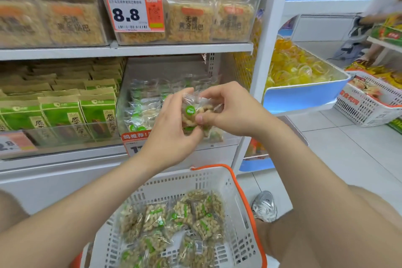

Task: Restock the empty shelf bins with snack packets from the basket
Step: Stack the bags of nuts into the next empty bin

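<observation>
A clear snack packet point(192, 112) with a green round label and pale nuts is held up in front of the shelf bin point(128, 98). My left hand point(171, 130) grips it from the left and below. My right hand point(228, 111) pinches its right side with thumb and fingers. The clear bin behind holds several packets of the same kind, stacked at its left and back. Below, a white basket point(237, 206) with an orange rim holds several more nut packets point(185, 220).
Green boxed snacks point(65, 115) fill the bin to the left. Rice-cracker packs point(189, 22) sit on the shelf above, with an 8.8 price tag point(133, 13). To the right stand a bin of yellow sweets point(293, 67), another white basket point(369, 104), and a person point(382, 6) at the far aisle.
</observation>
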